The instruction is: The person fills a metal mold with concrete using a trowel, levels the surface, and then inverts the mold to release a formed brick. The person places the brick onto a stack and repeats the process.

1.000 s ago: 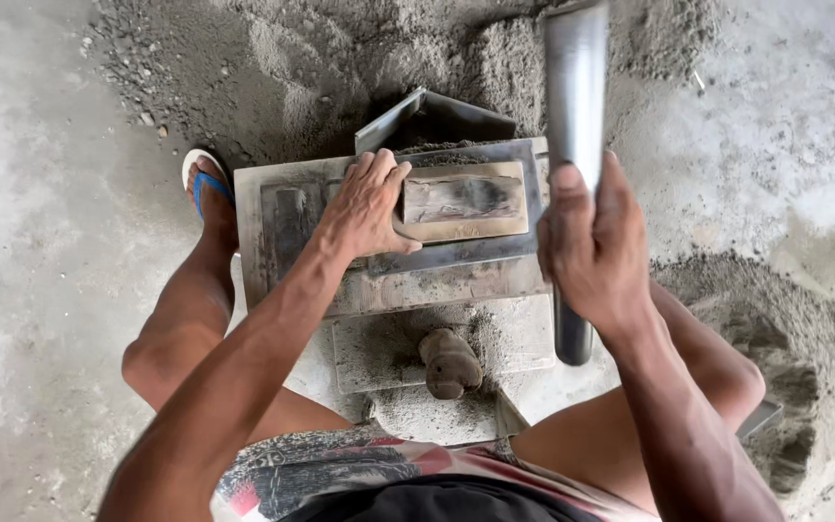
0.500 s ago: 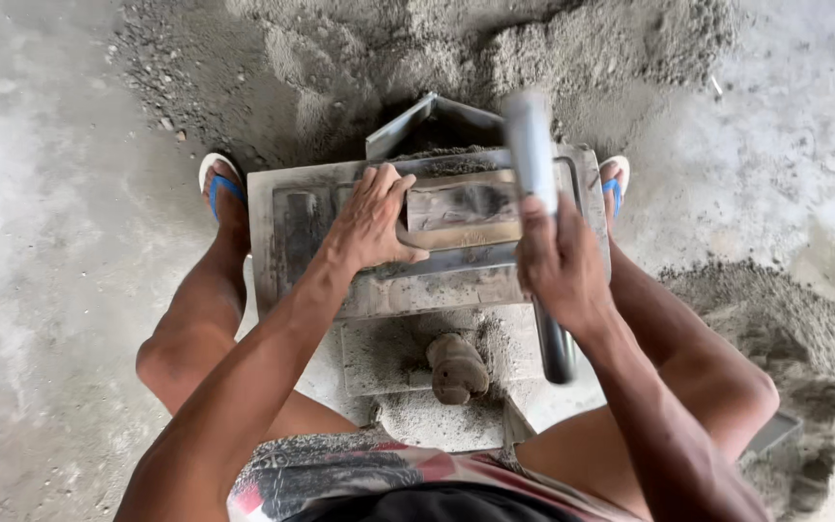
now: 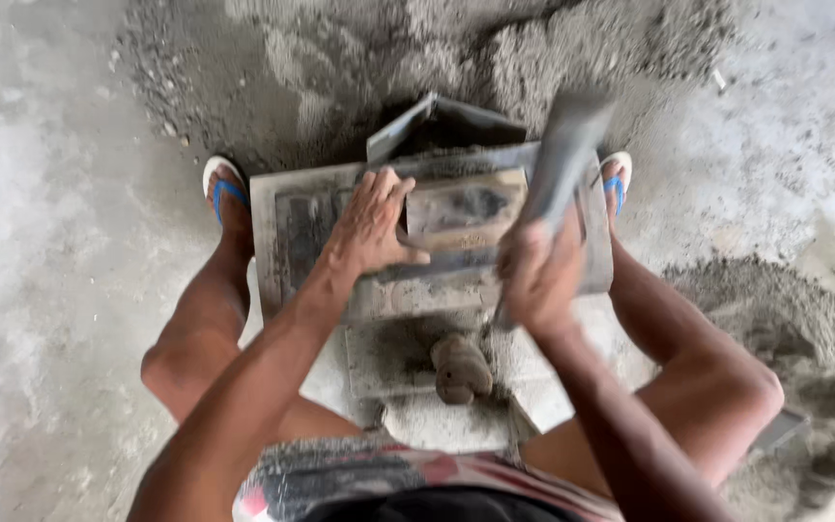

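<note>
Left hand (image 3: 371,230) rests on the mould (image 3: 417,242), fingers spread flat, gripping nothing. Right hand (image 3: 539,275), fingers clamped, holds a blurred metal bar (image 3: 561,164) over the mould's right side, which stands between the feet.

- A heap of grey sand and gravel (image 3: 456,48) lies at the top, against the pale concrete floor (image 3: 41,290).
- Blue-strapped white flip-flops (image 3: 224,186) sit on both feet.
- A second sandy mound (image 3: 785,319) rises at the right.
- A brownish lump (image 3: 461,369) rests between the knees.
</note>
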